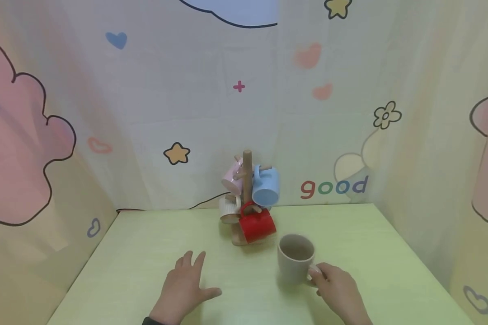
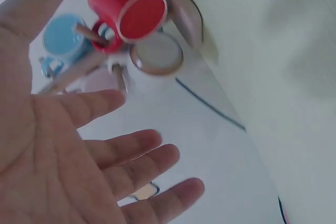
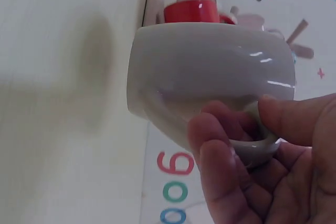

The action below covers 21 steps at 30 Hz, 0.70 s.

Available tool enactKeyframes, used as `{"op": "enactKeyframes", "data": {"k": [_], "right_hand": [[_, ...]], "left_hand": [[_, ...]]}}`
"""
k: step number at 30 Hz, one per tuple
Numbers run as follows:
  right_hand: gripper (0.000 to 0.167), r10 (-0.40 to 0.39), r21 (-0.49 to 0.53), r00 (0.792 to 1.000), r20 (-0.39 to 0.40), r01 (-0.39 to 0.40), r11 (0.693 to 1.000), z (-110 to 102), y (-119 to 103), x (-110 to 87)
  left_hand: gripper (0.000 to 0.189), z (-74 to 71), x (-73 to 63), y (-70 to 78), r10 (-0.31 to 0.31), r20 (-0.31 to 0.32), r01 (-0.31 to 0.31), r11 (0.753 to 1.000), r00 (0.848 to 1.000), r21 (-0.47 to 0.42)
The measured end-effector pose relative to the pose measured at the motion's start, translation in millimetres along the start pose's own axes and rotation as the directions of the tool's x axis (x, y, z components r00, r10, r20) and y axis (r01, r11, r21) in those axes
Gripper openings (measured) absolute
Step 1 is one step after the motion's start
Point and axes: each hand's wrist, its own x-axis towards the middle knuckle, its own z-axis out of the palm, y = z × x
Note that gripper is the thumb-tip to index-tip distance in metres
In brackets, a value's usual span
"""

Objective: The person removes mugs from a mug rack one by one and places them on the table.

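Note:
My right hand (image 1: 336, 289) grips a light grey mug (image 1: 294, 259) by its handle, fingers through the loop and thumb on top. The mug stays upright, its mouth facing up, and in the right wrist view a shadow lies on the table beside it. Off to the left, my left hand (image 1: 185, 286) is held over the table with fingers spread and holds nothing. Beyond both hands stands a wooden mug rack (image 1: 247, 180). From its pegs hang a red mug (image 1: 258, 225), a light blue mug (image 1: 266, 186), a pink mug (image 1: 233, 177) and a white mug (image 1: 229, 209).
The pale green table (image 1: 146, 248) ends at a back wall of printed cloth (image 1: 203, 99). Cloth also encloses the left and right sides. A thin dark cable (image 1: 207, 201) runs along the table's back edge, behind the rack.

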Motion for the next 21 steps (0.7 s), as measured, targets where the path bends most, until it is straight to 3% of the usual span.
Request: {"op": "enactKeyframes", "data": {"k": [4, 12, 21], "right_hand": [[0.032, 0.057, -0.037, 0.998, -0.009, -0.057, 0.998, -14.9, 18.9, -1.7], [0.044, 0.124, -0.123, 0.990, -0.060, -0.131, 0.984, -43.2, 50.5, -3.6], [0.057, 0.199, -0.125, 0.977, -0.078, -0.208, 0.970, -62.6, 78.3, -6.5]], "left_hand": [[0.092, -4.0, -4.8, -8.4, -0.033, 0.015, 0.033, 0.999, 0.999, 0.040], [0.089, -3.7, -8.1, -13.2, -0.046, 0.044, 0.048, 0.998, 0.998, -0.035], [0.089, -1.1, -9.7, -16.0, -0.079, 0.076, 0.084, 0.994, 0.994, -0.070]]}}
